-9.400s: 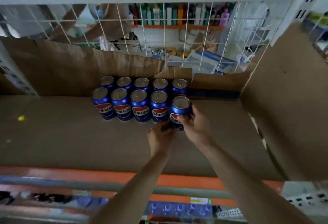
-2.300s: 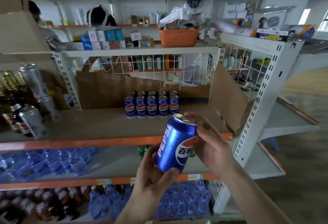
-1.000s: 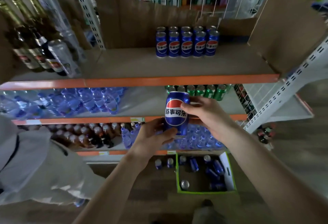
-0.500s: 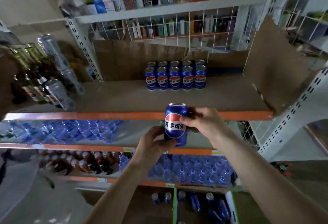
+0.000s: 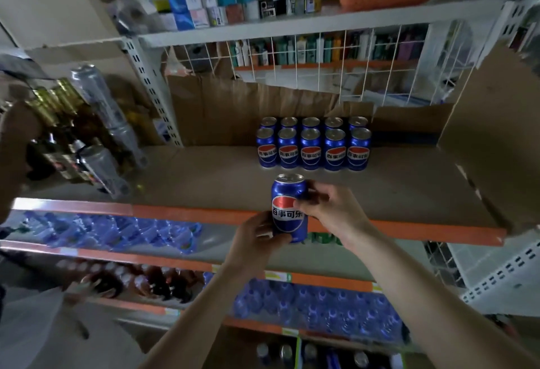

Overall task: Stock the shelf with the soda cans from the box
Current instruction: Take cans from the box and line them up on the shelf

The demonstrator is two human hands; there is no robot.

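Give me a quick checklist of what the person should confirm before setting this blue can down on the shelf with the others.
1. Can held firmly: ok. The left hand supports the held can low down, and the right hand grips its side.
2. Can upright, label facing out: ok.
3. Free space in front of the stocked cans: ok, the cardboard-lined shelf is bare there.
4. Stocked rows standing straight: ok, two rows of five, all upright.
5. Can over the shelf: not ok, it is at the orange front edge.
6. Can free of dents: cannot tell, the back is hidden.
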